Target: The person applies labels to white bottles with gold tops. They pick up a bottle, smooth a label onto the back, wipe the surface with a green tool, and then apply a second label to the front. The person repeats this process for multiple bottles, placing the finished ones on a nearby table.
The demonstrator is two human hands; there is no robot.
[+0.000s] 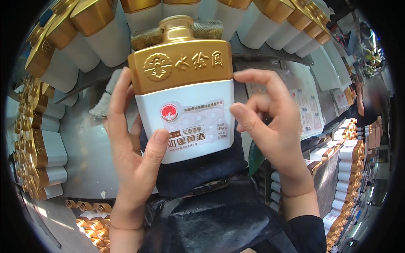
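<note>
A flask-shaped bottle with a gold shoulder and neck and a white lower body is held upright in front of me, tilted slightly. My left hand wraps round its left side, thumb across the lower front. On the white face lies a pale, see-through label with a red round emblem; small bubbles or wrinkles show in it. My right hand is at the bottle's right side with the fingers apart. Its index tip meets the gold edge, and the thumb tip is at the label's right edge. Some fingers are curled behind the thumb.
Gold-topped white bottles stand in an arc along the far side, with more at the left and right. Greyish cloths or gloves lie behind the bottle. Printed label sheets lie at the right. A person is farther off.
</note>
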